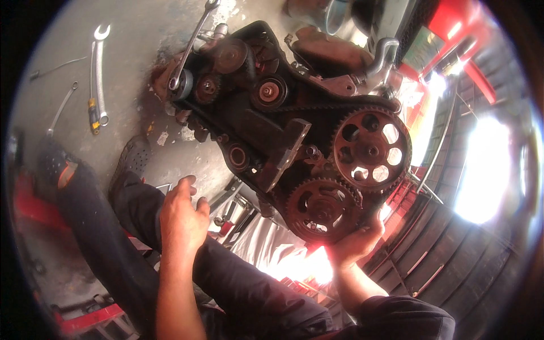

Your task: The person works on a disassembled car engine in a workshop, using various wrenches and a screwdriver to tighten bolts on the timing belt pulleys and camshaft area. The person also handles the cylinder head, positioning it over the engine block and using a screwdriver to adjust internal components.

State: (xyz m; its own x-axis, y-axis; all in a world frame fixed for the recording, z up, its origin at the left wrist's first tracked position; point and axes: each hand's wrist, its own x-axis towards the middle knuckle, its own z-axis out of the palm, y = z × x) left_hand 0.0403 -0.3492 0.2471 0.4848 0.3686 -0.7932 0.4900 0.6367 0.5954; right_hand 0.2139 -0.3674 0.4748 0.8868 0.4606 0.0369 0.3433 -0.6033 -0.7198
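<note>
A dark, greasy engine [243,122] fills the middle of the view, its timing side facing me. At its right end sit a large toothed pulley [371,152] with round holes and a second toothed pulley [317,211] below it. My right hand [360,241] is against the lower rim of the second pulley, apparently gripping it; some of its fingers are hidden behind the pulley. My left hand [184,218] is empty, off the engine's lower left side, fingers apart and slightly bent. A combination wrench [190,54] rests with its ring end on a small pulley [182,86] at the upper left.
On the concrete floor at left lie another wrench [100,76], a yellow-and-black handled tool [93,116] and a thin wrench [62,107]. Legs in dark trousers [107,226] cross the lower left. A red metal frame [90,319] stands at the bottom. Dark wall panels [442,260] rise at right.
</note>
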